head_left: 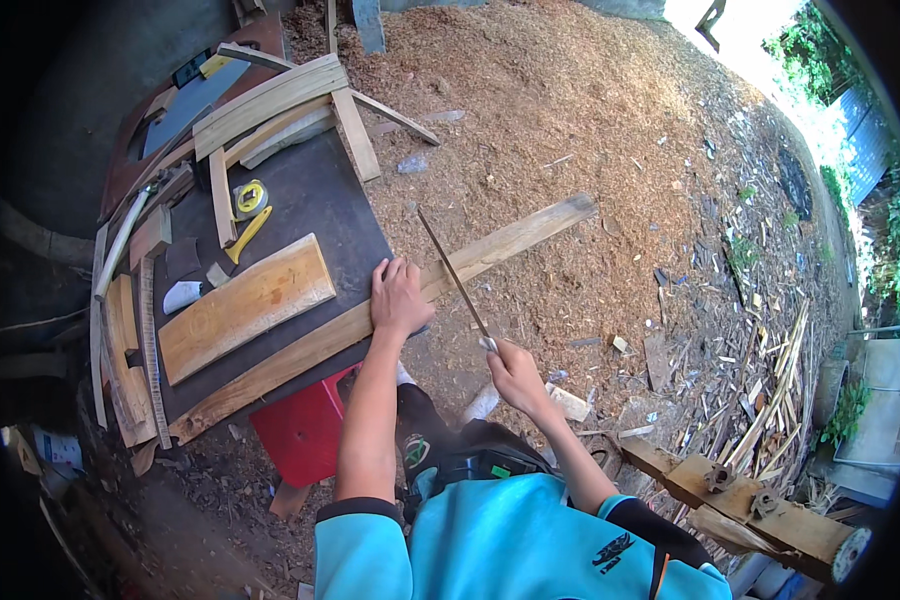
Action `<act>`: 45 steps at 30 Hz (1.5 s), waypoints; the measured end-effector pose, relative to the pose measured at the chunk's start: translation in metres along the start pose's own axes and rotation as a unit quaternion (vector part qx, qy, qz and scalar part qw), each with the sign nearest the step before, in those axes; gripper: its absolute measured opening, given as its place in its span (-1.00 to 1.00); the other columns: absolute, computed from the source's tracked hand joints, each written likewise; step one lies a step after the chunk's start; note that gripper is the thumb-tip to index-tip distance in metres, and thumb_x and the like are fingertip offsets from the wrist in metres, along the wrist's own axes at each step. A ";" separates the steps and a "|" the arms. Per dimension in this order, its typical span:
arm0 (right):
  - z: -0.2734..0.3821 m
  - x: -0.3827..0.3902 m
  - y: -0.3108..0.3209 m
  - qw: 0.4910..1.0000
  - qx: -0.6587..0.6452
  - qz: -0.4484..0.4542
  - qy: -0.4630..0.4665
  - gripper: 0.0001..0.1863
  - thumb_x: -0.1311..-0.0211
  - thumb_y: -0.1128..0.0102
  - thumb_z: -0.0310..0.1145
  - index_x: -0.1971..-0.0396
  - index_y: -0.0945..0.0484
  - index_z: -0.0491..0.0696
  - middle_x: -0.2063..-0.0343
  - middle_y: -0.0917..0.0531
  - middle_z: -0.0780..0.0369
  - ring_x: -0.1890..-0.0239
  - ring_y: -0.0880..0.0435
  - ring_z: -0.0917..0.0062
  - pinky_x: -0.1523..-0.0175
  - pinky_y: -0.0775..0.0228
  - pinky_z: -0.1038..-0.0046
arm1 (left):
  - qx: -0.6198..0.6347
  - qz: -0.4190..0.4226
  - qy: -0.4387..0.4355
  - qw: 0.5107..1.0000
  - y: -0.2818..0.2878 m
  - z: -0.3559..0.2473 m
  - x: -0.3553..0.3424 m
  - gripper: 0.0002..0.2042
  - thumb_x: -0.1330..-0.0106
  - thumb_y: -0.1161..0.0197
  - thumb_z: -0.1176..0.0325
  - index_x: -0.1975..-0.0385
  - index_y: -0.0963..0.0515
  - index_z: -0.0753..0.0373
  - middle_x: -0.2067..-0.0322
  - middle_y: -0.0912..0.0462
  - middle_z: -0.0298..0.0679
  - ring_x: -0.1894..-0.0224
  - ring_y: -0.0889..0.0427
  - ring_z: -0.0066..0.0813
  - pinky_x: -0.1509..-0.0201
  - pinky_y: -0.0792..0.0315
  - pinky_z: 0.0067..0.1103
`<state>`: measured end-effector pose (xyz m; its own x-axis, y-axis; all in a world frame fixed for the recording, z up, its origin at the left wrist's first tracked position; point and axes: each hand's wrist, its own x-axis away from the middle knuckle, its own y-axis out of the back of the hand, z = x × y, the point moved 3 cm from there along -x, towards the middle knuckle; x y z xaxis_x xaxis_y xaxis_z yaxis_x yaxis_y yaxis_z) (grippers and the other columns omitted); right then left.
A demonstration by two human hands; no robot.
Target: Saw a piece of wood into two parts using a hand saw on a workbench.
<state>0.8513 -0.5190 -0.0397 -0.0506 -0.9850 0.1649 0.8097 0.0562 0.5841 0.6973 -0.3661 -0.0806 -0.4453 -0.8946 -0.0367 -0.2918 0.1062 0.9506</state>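
A long wooden plank (510, 238) lies across the dark tabletop (315, 195), and its far right end juts out past the table's edge. My left hand (400, 297) presses down on it at that edge, fingers wrapped over the wood. A handsaw (452, 270) is in my right hand (515, 372), closed round its handle. Its thin blade points up and away, crossing the overhanging part of the plank just right of my left hand. From this angle I cannot tell whether the teeth touch the wood.
A wide board (248, 305), a yellow tape measure (251, 197) and a yellow-handled brush (248, 235) lie on the table. Several planks (270, 105) are stacked behind. A red stool (298, 430) stands below, a beam with metal fittings (740, 500) at right; sawdust (570, 110) covers the ground.
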 end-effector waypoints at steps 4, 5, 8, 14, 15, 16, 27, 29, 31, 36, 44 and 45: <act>0.015 -0.009 -0.006 0.991 -0.106 -0.019 -0.075 -0.46 -0.16 0.06 -0.51 -0.21 -0.22 -0.05 0.63 -0.54 0.07 0.58 -0.56 0.35 0.35 -0.39 0.38 | 0.000 0.016 0.005 1.000 -0.001 -0.002 -0.001 -0.55 0.21 -0.31 0.28 0.26 -0.42 0.29 0.13 -0.50 -0.14 -0.13 -0.33 -0.33 -0.31 0.00 -0.36; 0.015 -0.014 -0.004 0.994 -0.091 -0.029 -0.050 -0.47 -0.16 0.06 -0.52 -0.20 -0.24 -0.05 0.62 -0.54 0.05 0.57 -0.57 0.35 0.35 -0.38 0.39 | 0.007 0.028 0.004 1.000 -0.002 -0.004 -0.002 -0.54 0.21 -0.31 0.27 0.25 -0.42 0.30 0.12 -0.50 -0.14 -0.13 -0.33 -0.34 -0.32 0.01 -0.37; 0.016 -0.038 -0.006 0.996 -0.069 -0.046 0.012 -0.48 -0.15 0.07 -0.54 -0.18 -0.26 -0.07 0.61 -0.54 0.02 0.58 -0.58 0.35 0.38 -0.37 0.43 | 0.004 0.027 0.008 1.000 0.001 -0.005 -0.003 -0.53 0.21 -0.31 0.27 0.22 -0.42 0.30 0.10 -0.49 -0.15 -0.15 -0.31 -0.35 -0.32 0.01 -0.38; 0.005 -0.076 -0.021 0.989 -0.137 -0.022 -0.048 -0.45 -0.07 0.08 -0.53 -0.16 -0.27 -0.10 0.32 -0.58 -0.11 0.36 -0.62 0.06 0.17 -0.39 0.21 | -0.006 0.039 0.015 0.999 0.001 -0.004 -0.002 -0.54 0.18 -0.29 0.27 0.21 -0.43 0.30 0.08 -0.49 -0.15 -0.16 -0.30 -0.36 -0.33 0.02 -0.39; 0.003 -0.080 -0.023 0.986 -0.154 -0.013 -0.063 -0.46 -0.12 0.09 -0.51 -0.19 -0.27 -0.06 0.47 -0.63 0.06 0.61 -0.59 0.33 0.39 -0.41 0.33 | -0.002 0.031 0.013 0.999 0.001 -0.004 -0.001 -0.53 0.22 -0.30 0.31 0.22 -0.42 0.31 0.07 -0.48 -0.15 -0.15 -0.31 -0.36 -0.32 0.01 -0.39; 0.000 -0.082 -0.023 0.986 -0.154 -0.010 -0.063 -0.46 -0.12 0.09 -0.51 -0.19 -0.27 -0.06 0.47 -0.63 0.06 0.61 -0.59 0.33 0.39 -0.41 0.33 | -0.003 0.032 0.015 0.999 0.000 -0.003 -0.001 -0.53 0.22 -0.30 0.31 0.22 -0.42 0.31 0.07 -0.48 -0.15 -0.15 -0.31 -0.36 -0.32 0.01 -0.39; 0.015 -0.092 -0.032 0.993 -0.105 -0.048 -0.003 -0.48 -0.07 0.08 -0.54 -0.12 -0.33 -0.13 0.46 -0.60 -0.08 0.46 -0.61 0.12 0.31 -0.42 0.29 | 0.006 0.024 0.020 0.999 0.004 0.000 -0.001 -0.57 0.21 -0.31 0.29 0.27 -0.43 0.29 0.10 -0.49 -0.13 -0.14 -0.32 -0.36 -0.32 0.01 -0.39; 0.022 -0.094 -0.035 0.991 -0.072 -0.096 0.062 -0.47 -0.05 0.10 -0.58 -0.12 -0.33 -0.13 0.56 -0.54 -0.13 0.57 -0.62 0.28 0.40 -0.39 0.35 | 0.006 0.032 0.020 0.999 0.004 -0.001 -0.001 -0.57 0.20 -0.31 0.29 0.27 -0.43 0.29 0.11 -0.50 -0.14 -0.14 -0.32 -0.36 -0.31 0.01 -0.38; 0.013 -0.097 -0.042 0.994 -0.022 -0.089 0.055 -0.45 -0.04 0.09 -0.58 -0.14 -0.31 -0.12 0.56 -0.54 -0.12 0.55 -0.62 0.21 0.39 -0.41 0.30 | 0.006 0.040 0.015 0.999 0.001 -0.003 -0.002 -0.57 0.20 -0.32 0.28 0.28 -0.43 0.29 0.12 -0.50 -0.14 -0.14 -0.33 -0.36 -0.31 0.00 -0.38; 0.024 -0.100 -0.042 0.988 0.141 -0.058 0.012 -0.34 0.00 0.02 -0.56 -0.22 -0.19 -0.04 0.58 -0.57 -0.11 0.55 -0.60 0.08 0.39 -0.45 0.13 | 0.028 0.001 -0.006 1.000 -0.009 -0.009 -0.005 -0.56 0.14 -0.33 0.24 0.23 -0.45 0.29 0.16 -0.53 -0.14 -0.11 -0.36 -0.35 -0.29 -0.02 -0.36; 0.060 0.016 -0.011 0.978 0.205 0.029 -0.018 -0.23 0.05 -0.03 -0.51 -0.29 -0.08 0.04 0.64 -0.55 0.01 0.60 -0.59 0.14 0.51 -0.43 0.15 | -0.012 0.005 -0.006 1.000 -0.002 0.001 0.007 -0.56 0.18 -0.33 0.29 0.23 -0.44 0.28 0.16 -0.53 -0.16 -0.11 -0.36 -0.36 -0.31 -0.02 -0.37; 0.052 -0.012 -0.013 0.981 0.193 0.000 -0.007 -0.23 0.06 -0.03 -0.52 -0.28 -0.10 0.04 0.66 -0.53 0.01 0.61 -0.57 0.10 0.49 -0.41 0.12 | -0.010 0.009 -0.005 1.000 -0.006 -0.003 0.002 -0.57 0.18 -0.32 0.29 0.25 -0.44 0.28 0.16 -0.53 -0.16 -0.11 -0.35 -0.35 -0.30 -0.02 -0.37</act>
<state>0.8108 -0.4997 -0.0075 -0.0607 -0.9829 0.1736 0.5273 0.1161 0.8417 0.7013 -0.3695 -0.0856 -0.4589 -0.8882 -0.0232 -0.2674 0.1131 0.9569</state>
